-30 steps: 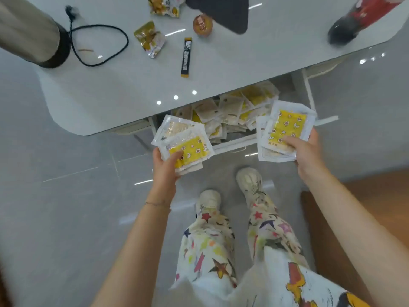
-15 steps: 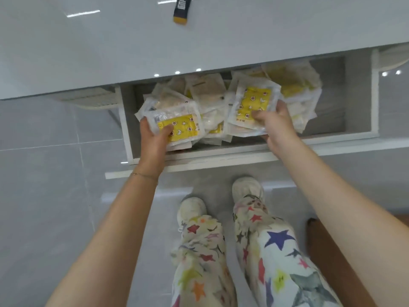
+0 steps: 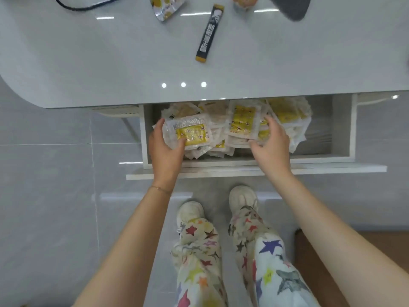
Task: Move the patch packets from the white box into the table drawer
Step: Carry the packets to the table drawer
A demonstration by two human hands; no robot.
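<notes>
Patch packets (image 3: 243, 120) in the drawer (image 3: 340, 129), one stack tight in the left hand (image 3: 166, 149), another beside the open-fingered right hand (image 3: 272, 145).

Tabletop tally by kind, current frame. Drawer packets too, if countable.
Black cable: 1
Silver-and-yellow foil snack packet: 1
Black stick sachet with a yellow end: 1
Small round orange-topped item, cut off by the frame: 1
Dark grey flat object, cut off by the frame: 1
Total on the tabletop: 5
White-and-yellow patch packets in the white drawer: overlapping pile, not countable.
</notes>
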